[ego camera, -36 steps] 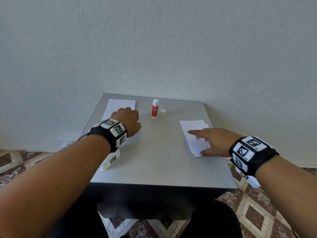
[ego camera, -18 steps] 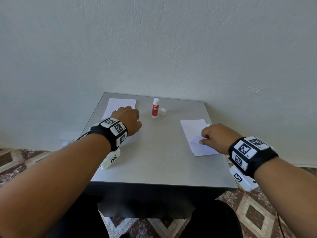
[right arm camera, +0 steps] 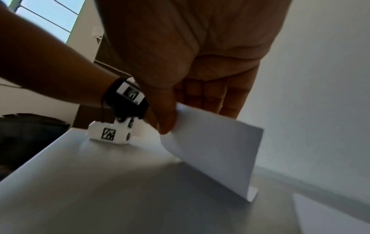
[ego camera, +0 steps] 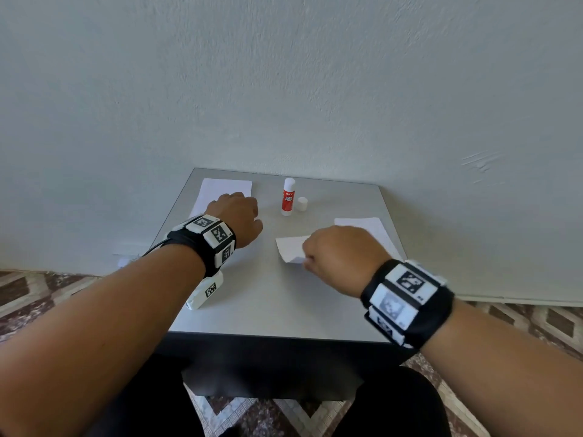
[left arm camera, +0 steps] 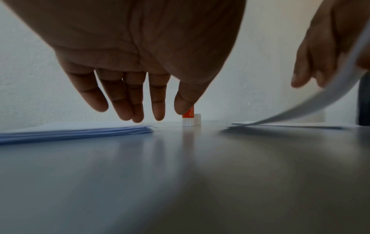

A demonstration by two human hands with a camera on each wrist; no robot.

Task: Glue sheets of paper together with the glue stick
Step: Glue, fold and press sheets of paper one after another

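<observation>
Grey desk [ego camera: 271, 298], white wall behind: right hand [ego camera: 339, 257] pinches sheet [ego camera: 291, 247], lifted for gluing; left hand [ego camera: 236, 216], fingers relaxed, steadies stack [ego camera: 225, 187]; uncapped glue stick [ego camera: 288, 197] waiting.

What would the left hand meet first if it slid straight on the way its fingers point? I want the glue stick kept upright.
Probably the wall. The left hand points along the left paper stack; the glue stick stands off to its right, though depth is unclear.
</observation>
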